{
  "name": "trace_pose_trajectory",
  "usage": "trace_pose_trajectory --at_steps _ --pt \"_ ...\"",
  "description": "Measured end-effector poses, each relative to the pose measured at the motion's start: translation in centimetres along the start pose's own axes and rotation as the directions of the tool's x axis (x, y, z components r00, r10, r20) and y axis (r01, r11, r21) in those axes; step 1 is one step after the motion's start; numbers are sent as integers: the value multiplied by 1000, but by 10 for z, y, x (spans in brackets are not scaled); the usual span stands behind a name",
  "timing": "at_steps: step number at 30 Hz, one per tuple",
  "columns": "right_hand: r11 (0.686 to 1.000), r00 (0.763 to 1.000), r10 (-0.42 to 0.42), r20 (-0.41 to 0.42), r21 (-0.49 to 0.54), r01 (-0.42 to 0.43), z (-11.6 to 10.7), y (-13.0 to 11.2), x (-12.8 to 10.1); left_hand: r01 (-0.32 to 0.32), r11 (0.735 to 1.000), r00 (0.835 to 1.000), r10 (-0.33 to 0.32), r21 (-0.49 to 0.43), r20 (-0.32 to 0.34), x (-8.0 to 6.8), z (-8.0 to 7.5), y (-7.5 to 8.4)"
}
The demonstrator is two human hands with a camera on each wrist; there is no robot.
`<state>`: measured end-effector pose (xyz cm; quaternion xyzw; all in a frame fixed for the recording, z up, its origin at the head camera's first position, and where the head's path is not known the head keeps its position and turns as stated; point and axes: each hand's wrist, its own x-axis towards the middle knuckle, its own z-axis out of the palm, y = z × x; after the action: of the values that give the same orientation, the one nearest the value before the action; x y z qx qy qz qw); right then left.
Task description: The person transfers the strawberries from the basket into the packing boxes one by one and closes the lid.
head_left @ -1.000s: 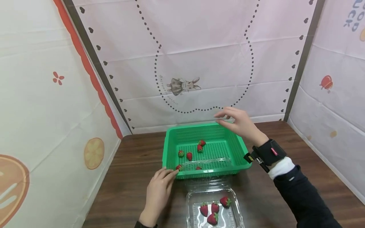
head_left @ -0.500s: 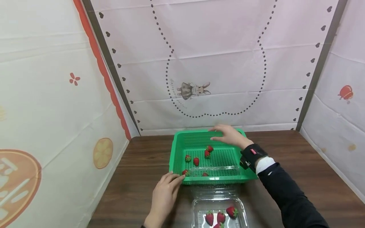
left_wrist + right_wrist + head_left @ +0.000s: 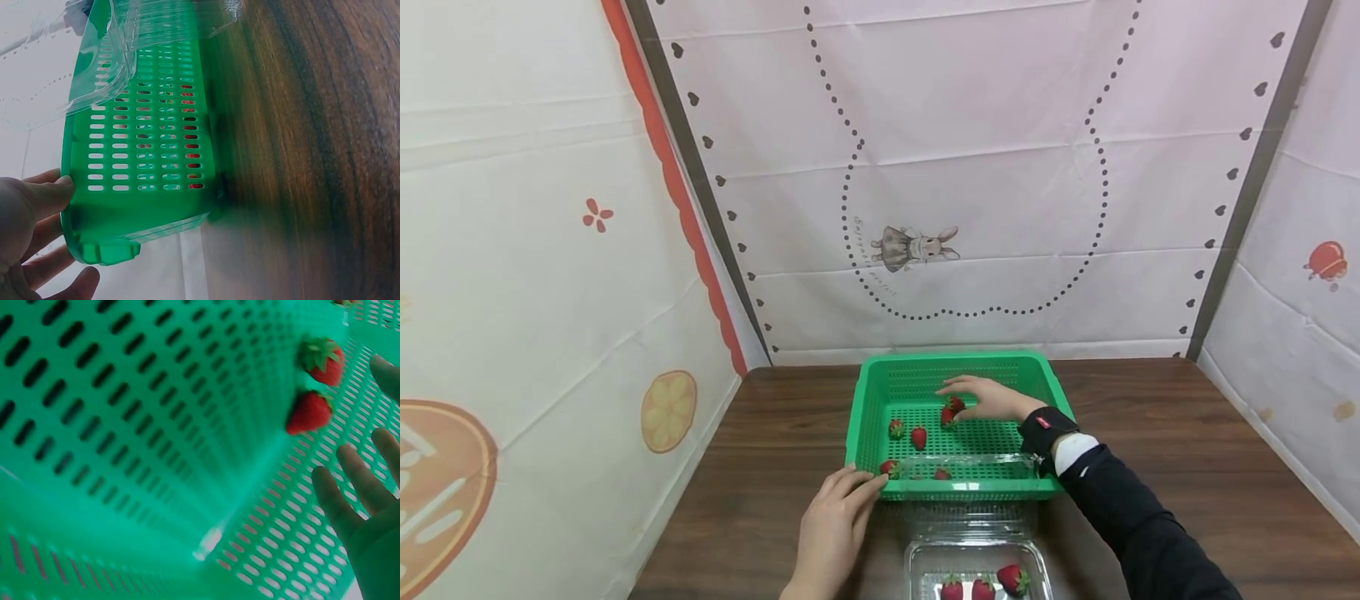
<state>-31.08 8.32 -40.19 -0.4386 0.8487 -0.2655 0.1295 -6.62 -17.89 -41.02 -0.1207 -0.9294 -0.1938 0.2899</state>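
My left hand [image 3: 835,523] holds the front left corner of a green plastic basket [image 3: 865,400]. In the left wrist view its thumb lies outside the rim and other fingers pass behind it. Inside the basket, my right hand [image 3: 990,398] is above the floor with fingers spread, holding nothing. Close to its fingertips are two strawberries [image 3: 948,416], one partly hidden by the other. The right wrist view shows two strawberries [image 3: 310,412] by the basket wall, apart from the fingers. More strawberries [image 3: 919,437] lie towards the basket's left and front.
A clear plastic clamshell box [image 3: 912,562] stands before the basket, with strawberries [image 3: 1012,579] in its tray. Its transparent lid [image 3: 970,468] leans over the basket's front rim. Printed cloth walls [image 3: 1000,208] surround the brown wooden table [image 3: 1120,417] at the back and sides.
My right hand has come down from above the basket's back right rim into the basket, near the strawberries. My left hand keeps its place at the corner. The head view has shifted slightly.
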Motion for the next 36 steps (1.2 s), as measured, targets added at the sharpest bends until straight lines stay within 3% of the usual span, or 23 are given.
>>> trace_pose_trajectory --at_steps 4,13,20,29,36 --pt "1000 997 3 75 -15 -2 6 3 3 8 1000 1000 -8 -7 -12 1 -1 0" --pt "975 981 81 178 -217 -41 15 10 4 16 1000 999 -16 -8 -32 3 -2 1" --pt "976 990 84 110 -210 -60 22 18 2 32 999 999 -32 -13 -21 -2 2 0" --pt "977 993 65 94 -209 -45 18 20 -2 37 999 999 -37 -4 -30 0 4 2" --pt "978 989 108 101 -189 -88 19 17 -2 37 999 999 -37 -5 -32 0 2 3"
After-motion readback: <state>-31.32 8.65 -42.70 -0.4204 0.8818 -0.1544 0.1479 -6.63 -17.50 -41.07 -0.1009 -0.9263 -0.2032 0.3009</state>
